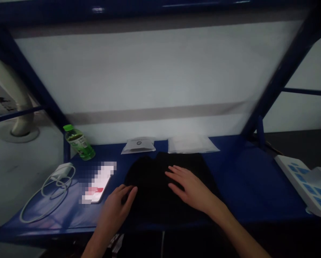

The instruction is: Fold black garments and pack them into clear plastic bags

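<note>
A black cloth garment [160, 193] lies on the blue tabletop, its lower part near the front edge. My left hand [117, 204] is at its left side, thumb and fingers curled together on the edge of the cloth. Laid over the right half of the garment is my right hand [189, 186], palm down with its fingers spread. Just beyond the cloth lie a small clear bag with a dark item [139, 144] and a flat white plastic bag [191, 144].
A green-capped drink bottle [81, 143] leans at the back left. A lit phone [100, 182] and a white charger with coiled cable [62, 172] lie left of the garment. On the right is a white-and-blue tray [307, 182]. Blue frame posts [281, 71] flank the table.
</note>
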Motion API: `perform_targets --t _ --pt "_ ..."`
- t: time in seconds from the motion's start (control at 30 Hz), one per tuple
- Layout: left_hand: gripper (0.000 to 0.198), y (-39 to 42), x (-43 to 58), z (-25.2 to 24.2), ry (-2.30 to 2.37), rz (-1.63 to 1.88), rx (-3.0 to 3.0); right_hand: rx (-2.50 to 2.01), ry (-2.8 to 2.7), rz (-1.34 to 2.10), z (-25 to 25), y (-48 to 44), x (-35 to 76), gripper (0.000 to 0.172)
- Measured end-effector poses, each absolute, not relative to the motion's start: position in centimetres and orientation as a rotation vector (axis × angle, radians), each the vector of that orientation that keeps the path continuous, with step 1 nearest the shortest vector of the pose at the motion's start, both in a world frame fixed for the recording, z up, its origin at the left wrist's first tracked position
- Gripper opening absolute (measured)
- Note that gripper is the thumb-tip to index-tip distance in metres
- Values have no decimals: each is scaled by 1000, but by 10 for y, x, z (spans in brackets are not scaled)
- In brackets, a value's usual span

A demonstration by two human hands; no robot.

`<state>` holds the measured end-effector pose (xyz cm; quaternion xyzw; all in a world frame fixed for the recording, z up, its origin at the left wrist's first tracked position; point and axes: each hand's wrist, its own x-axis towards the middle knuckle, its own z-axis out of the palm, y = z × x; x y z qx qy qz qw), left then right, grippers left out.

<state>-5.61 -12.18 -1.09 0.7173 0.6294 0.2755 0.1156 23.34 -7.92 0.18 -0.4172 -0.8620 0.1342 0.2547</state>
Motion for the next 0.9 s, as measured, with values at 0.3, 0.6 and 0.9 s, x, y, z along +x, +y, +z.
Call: perform_targets --t 0.3,0.6,0.9 --pt "49 -91 -38 2 2160 774 1993 -1132 -2437 460 -13 -81 231 46" --pt "32 -82 23 17 1604 1388 1919 -1289 -2334 301 -5 -90 291 46" --pt "36 -84 83 -18 1474 875 2474 -1376 -2267 290 -36 -93 350 46"
